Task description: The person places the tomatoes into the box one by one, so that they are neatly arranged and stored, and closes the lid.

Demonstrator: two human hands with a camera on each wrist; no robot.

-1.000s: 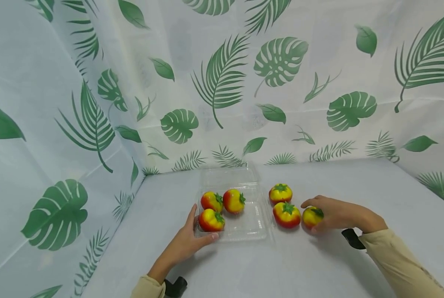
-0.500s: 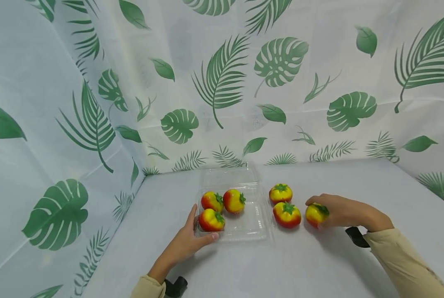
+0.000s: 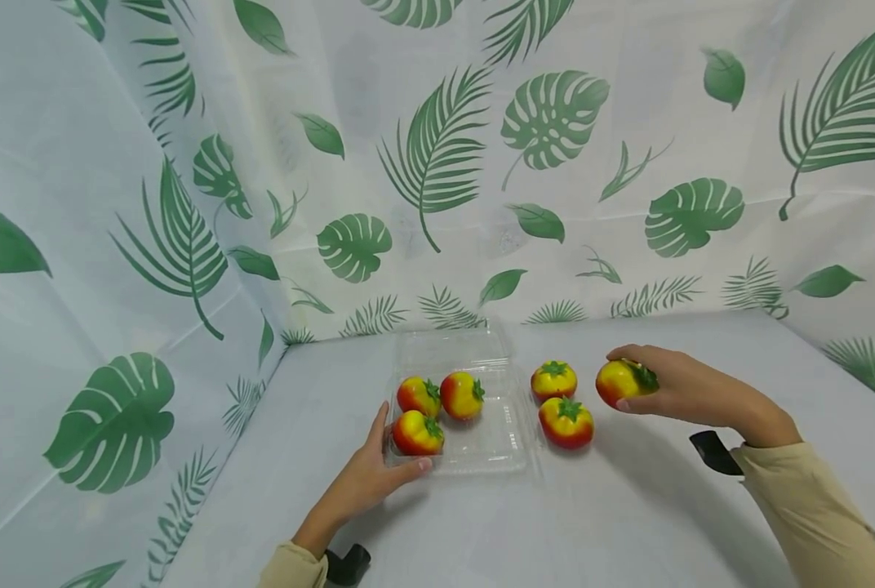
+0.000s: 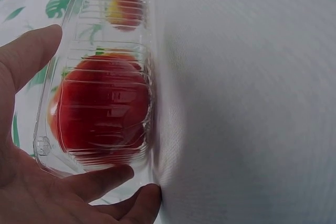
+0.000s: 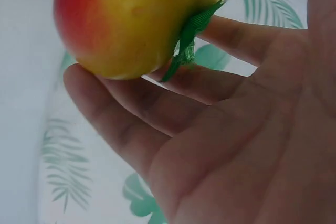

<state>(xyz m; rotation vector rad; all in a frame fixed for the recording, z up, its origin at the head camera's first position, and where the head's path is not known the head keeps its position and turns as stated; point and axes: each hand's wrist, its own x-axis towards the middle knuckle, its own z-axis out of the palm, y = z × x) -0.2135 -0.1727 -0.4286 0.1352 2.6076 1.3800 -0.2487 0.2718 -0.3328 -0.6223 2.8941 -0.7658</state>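
Observation:
My right hand (image 3: 690, 384) grips a red-and-yellow persimmon (image 3: 624, 382) with a green leafy top, thumb below and fingers over it, raised above the table. The right wrist view shows this persimmon (image 5: 131, 24) at the fingertips, away from the palm. Two more persimmons, one behind (image 3: 553, 380) and one in front (image 3: 566, 423), stand just left of it. My left hand (image 3: 367, 482) rests at the near left corner of a clear plastic box (image 3: 492, 457), fingers spread along its walls. Three persimmons (image 3: 418, 433) sit in the box's left and middle part.
The box's clear lid (image 3: 448, 349) lies folded back toward the rear wall. A white cloth covers the table (image 3: 481, 531). Leaf-printed sheets (image 3: 437, 163) hang behind and on the left. Each wrist has a black strap piece (image 3: 715, 452) by the sleeve.
My right hand has lifted the persimmon off the table, first shifting slightly right, then rising beside the other two. My left hand and the box have stayed in place.

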